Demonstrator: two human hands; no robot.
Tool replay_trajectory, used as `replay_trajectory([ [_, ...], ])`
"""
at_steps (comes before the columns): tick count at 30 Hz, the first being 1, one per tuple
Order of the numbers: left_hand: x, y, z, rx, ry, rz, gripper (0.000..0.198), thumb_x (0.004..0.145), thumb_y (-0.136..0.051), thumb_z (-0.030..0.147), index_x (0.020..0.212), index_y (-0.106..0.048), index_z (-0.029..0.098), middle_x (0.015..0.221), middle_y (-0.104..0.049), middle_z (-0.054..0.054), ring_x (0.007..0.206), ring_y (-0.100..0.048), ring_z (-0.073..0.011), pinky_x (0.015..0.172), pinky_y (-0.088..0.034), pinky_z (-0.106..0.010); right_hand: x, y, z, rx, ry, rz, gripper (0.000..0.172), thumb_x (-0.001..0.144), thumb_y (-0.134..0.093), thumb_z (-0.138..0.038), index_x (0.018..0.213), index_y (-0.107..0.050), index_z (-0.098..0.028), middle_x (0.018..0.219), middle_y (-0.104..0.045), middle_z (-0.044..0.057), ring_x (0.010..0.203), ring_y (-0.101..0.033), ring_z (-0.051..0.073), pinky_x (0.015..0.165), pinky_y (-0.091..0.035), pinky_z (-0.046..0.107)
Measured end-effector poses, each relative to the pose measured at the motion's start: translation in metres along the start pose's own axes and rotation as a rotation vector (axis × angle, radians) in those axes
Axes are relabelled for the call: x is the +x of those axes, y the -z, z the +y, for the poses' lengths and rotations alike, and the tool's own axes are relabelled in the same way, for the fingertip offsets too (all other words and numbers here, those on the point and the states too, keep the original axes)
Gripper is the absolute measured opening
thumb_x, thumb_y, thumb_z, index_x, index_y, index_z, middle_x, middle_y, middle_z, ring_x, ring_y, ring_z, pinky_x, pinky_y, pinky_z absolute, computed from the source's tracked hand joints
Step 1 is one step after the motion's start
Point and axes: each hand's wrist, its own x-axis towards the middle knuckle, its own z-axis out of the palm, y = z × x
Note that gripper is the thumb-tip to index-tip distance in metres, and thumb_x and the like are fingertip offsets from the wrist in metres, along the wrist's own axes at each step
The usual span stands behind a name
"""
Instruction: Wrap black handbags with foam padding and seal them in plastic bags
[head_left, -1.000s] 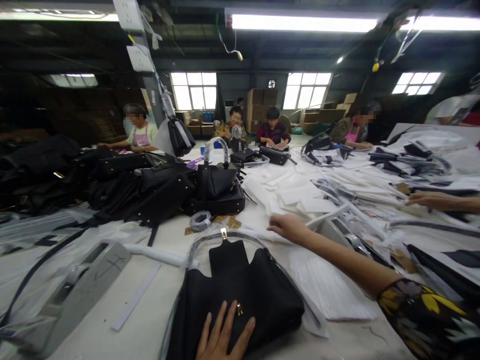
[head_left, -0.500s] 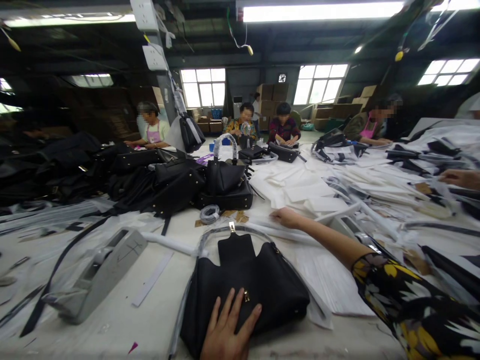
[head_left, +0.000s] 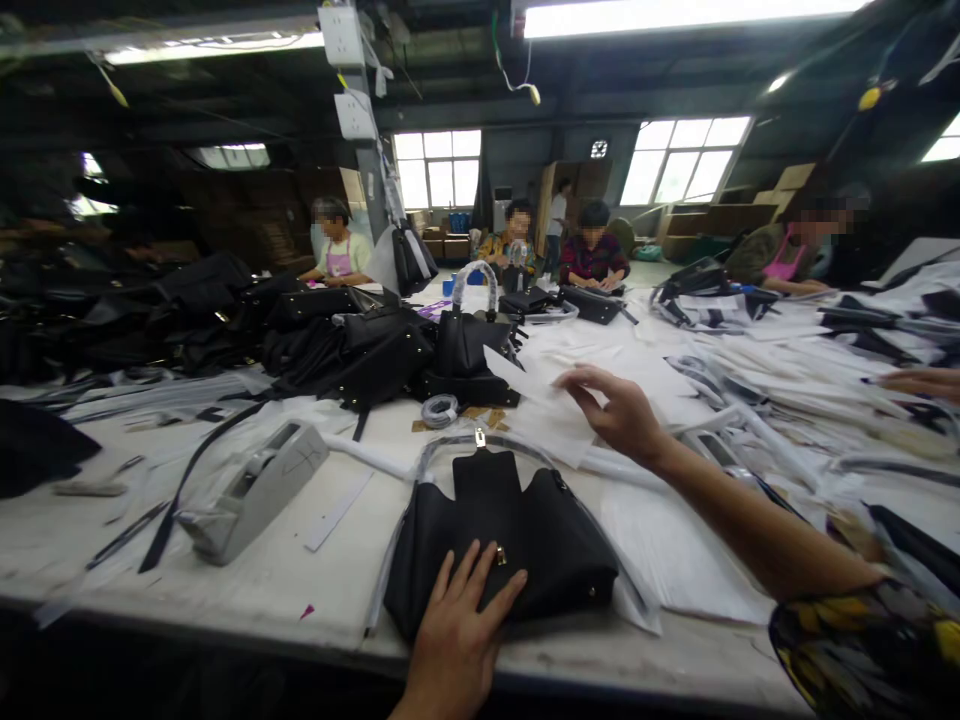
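Note:
A black handbag (head_left: 555, 550) lies in front of me with its flap tab folded back and a gold clasp at the tab's end. My left hand (head_left: 461, 630) rests flat on its lower front beside a gold turn-lock (head_left: 501, 555), fingers spread. Beyond the bag, my right hand (head_left: 619, 410) pinches a white paper sheet (head_left: 521, 380), lifted at an angle above other loose white sheets (head_left: 622, 350). The bag's handle (head_left: 442, 440), wrapped in clear plastic, arches behind it.
A grey tape dispenser (head_left: 259, 490) stands at left, near a black strap (head_left: 180, 500). Black bags (head_left: 352, 350) are heaped behind it. Plastic-wrapped straps and papers (head_left: 780, 390) cover the right side. Another person's hand (head_left: 919, 383) reaches in at far right. Co-workers (head_left: 595, 255) sit across the table.
My right hand has risen from the paper pile and moved a little right, bringing up a white sheet. My left hand stays on the handbag. The view has swung left.

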Motion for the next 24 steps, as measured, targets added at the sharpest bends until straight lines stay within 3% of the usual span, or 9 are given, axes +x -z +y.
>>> replay_trajectory([
  [4,0.001,0.005,0.003,-0.083,0.044,-0.066,0.070,0.090,-0.056,0.018,0.152,-0.031,0.041,0.153,-0.044,-0.008,0.140,-0.042,-0.0289,0.110,-0.040,-0.053,-0.039,0.021,-0.021,0.253,0.151,-0.320,0.017,0.097,-0.052,-0.022,0.090,-0.068,-0.024,0.092,-0.074,-0.001,0.101,-0.069,0.017,0.118,-0.027,0.047],
  [9,-0.001,0.003,0.007,-0.251,0.144,-0.081,0.060,0.087,-0.065,0.025,0.142,-0.048,0.042,0.143,-0.054,-0.005,0.134,-0.048,-0.0291,0.113,-0.035,-0.054,-0.081,0.025,0.014,0.167,0.169,-0.770,0.033,0.092,-0.043,-0.008,0.078,-0.070,-0.023,0.093,-0.075,0.001,0.121,-0.060,0.022,0.118,-0.018,0.059],
  [11,-0.001,0.003,0.008,-0.310,0.183,-0.082,0.054,0.086,-0.066,0.025,0.137,-0.055,0.041,0.131,-0.063,-0.004,0.126,-0.054,-0.0271,0.112,-0.038,-0.049,-0.087,0.024,0.025,0.038,0.150,-0.793,0.039,0.086,-0.040,-0.002,0.076,-0.071,-0.024,0.095,-0.076,0.000,0.123,-0.059,0.025,0.116,-0.015,0.065],
  [13,0.000,0.003,0.008,-0.331,0.183,-0.081,0.054,0.085,-0.066,0.022,0.135,-0.057,0.040,0.126,-0.065,-0.005,0.122,-0.056,-0.0265,0.111,-0.038,-0.048,-0.087,0.021,0.020,-0.087,0.115,-0.677,0.044,0.083,-0.036,0.001,0.083,-0.073,-0.025,0.104,-0.075,0.001,0.125,-0.059,0.026,0.116,-0.014,0.066],
  [16,0.002,0.006,0.006,-0.279,0.126,-0.072,0.060,0.087,-0.062,0.020,0.142,-0.049,0.040,0.138,-0.058,-0.007,0.129,-0.051,-0.0286,0.114,-0.034,-0.053,-0.089,0.009,-0.016,-0.119,0.110,-0.573,0.040,0.094,-0.041,-0.015,0.122,-0.067,-0.026,0.135,-0.063,0.007,0.135,-0.049,0.026,0.120,-0.019,0.058],
  [17,0.002,0.007,0.005,-0.251,0.111,-0.075,0.061,0.089,-0.060,0.021,0.145,-0.045,0.041,0.142,-0.055,-0.007,0.132,-0.049,-0.0293,0.113,-0.034,-0.055,-0.092,0.001,-0.030,-0.090,0.129,-0.622,0.042,0.096,-0.048,-0.028,0.136,-0.058,-0.025,0.145,-0.054,0.010,0.140,-0.043,0.028,0.120,-0.021,0.056],
  [20,0.002,0.007,0.005,-0.191,0.088,-0.092,0.062,0.092,-0.057,0.023,0.149,-0.038,0.041,0.145,-0.052,-0.009,0.134,-0.047,-0.0302,0.112,-0.035,-0.056,-0.111,-0.027,-0.064,-0.025,0.161,-0.849,0.091,0.080,-0.069,-0.059,0.154,-0.035,-0.018,0.158,-0.032,0.019,0.146,-0.027,0.038,0.118,-0.022,0.060],
  [22,0.001,0.006,0.004,-0.179,0.079,-0.105,0.060,0.092,-0.056,0.024,0.148,-0.040,0.040,0.143,-0.053,-0.010,0.133,-0.048,-0.0302,0.113,-0.034,-0.056,-0.125,-0.045,-0.070,-0.051,0.125,-0.918,0.094,0.078,-0.074,-0.052,0.154,-0.034,-0.015,0.158,-0.028,0.021,0.147,-0.024,0.041,0.117,-0.022,0.062],
  [24,0.002,0.004,0.004,-0.173,0.074,-0.118,0.058,0.093,-0.056,0.022,0.146,-0.043,0.041,0.142,-0.054,-0.010,0.132,-0.049,-0.0297,0.113,-0.033,-0.055,-0.134,-0.055,-0.065,-0.093,0.084,-0.943,0.080,0.083,-0.072,-0.033,0.153,-0.037,-0.016,0.157,-0.032,0.020,0.146,-0.026,0.039,0.118,-0.020,0.061],
])
